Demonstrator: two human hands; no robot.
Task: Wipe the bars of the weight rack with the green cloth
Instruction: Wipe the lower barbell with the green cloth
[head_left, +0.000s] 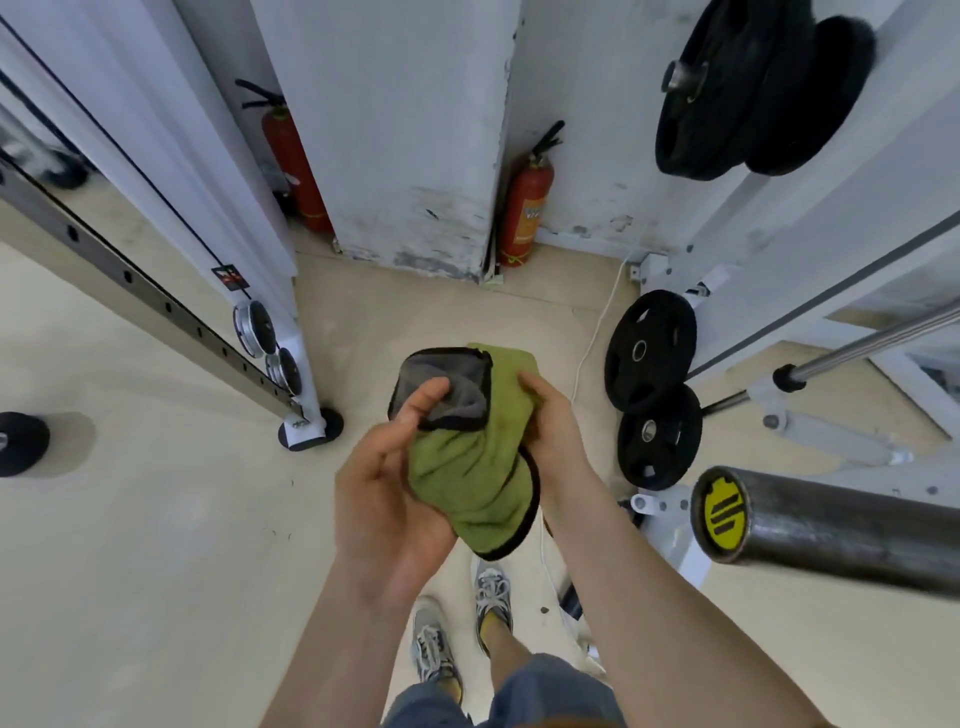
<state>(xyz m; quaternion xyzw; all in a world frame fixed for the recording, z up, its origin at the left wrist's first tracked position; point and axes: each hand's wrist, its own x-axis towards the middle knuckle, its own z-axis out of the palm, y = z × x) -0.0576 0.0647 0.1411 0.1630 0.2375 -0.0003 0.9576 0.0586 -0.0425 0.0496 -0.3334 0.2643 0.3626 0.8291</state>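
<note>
I hold the green cloth (470, 467) in front of me at waist height, above my shoes. It is green with a grey underside and black edging, bunched and partly folded. My left hand (384, 478) grips its lower left part, thumb pressed on the grey flap. My right hand (550, 426) holds the cloth's right edge. The weight rack's white uprights (810, 208) stand to the right. A dark barbell sleeve with a yellow end cap (831, 519) juts toward me at lower right, apart from the cloth. A chrome bar (878, 338) runs above it.
Black weight plates hang on the rack, high up (748, 93) and low down (652, 358). Two red fire extinguishers (524, 202) stand against the grey pillar. A white cable machine frame (249, 270) stands at the left. A white cord (592, 343) trails on the beige floor.
</note>
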